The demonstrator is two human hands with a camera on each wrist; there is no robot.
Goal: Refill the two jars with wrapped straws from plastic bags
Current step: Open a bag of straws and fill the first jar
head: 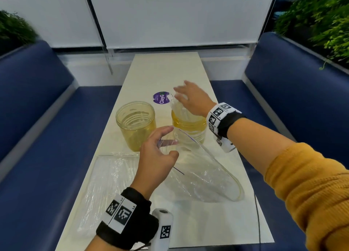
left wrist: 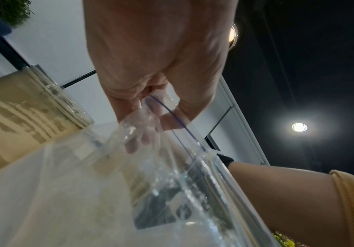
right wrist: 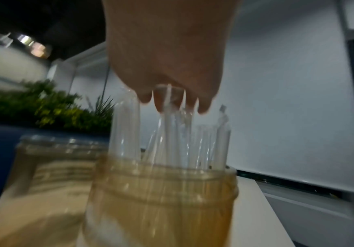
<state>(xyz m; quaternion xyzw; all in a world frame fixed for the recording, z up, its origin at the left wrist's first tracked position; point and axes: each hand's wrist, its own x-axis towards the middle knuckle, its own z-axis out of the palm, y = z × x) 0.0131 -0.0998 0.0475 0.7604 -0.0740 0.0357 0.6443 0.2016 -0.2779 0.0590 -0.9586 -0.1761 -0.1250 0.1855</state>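
Observation:
Two yellowish clear jars stand on the white table (head: pixel 166 69). The left jar (head: pixel 136 124) (left wrist: pixel 24 113) (right wrist: pixel 45 175) holds nothing. The right jar (head: pixel 188 126) (right wrist: pixel 161 200) holds several wrapped straws (head: pixel 178 109) (right wrist: pixel 171 137) that stick out of its mouth. My right hand (head: pixel 181 95) (right wrist: pixel 171 100) hovers over them, fingers straight, tips touching the straw tops. In front of the jars my left hand (head: pixel 170 141) (left wrist: pixel 150 117) pinches the zip rim of a clear, emptied plastic bag (head: pixel 204 177) (left wrist: pixel 171 183) that hangs open toward the table's right edge.
A second clear plastic bag (head: pixel 107 182) lies flat at the near left of the table. A round purple sticker (head: pixel 160 98) sits behind the jars. Blue bench seats (head: pixel 47 137) flank the table. Plants (head: pixel 321 24) stand behind the right bench.

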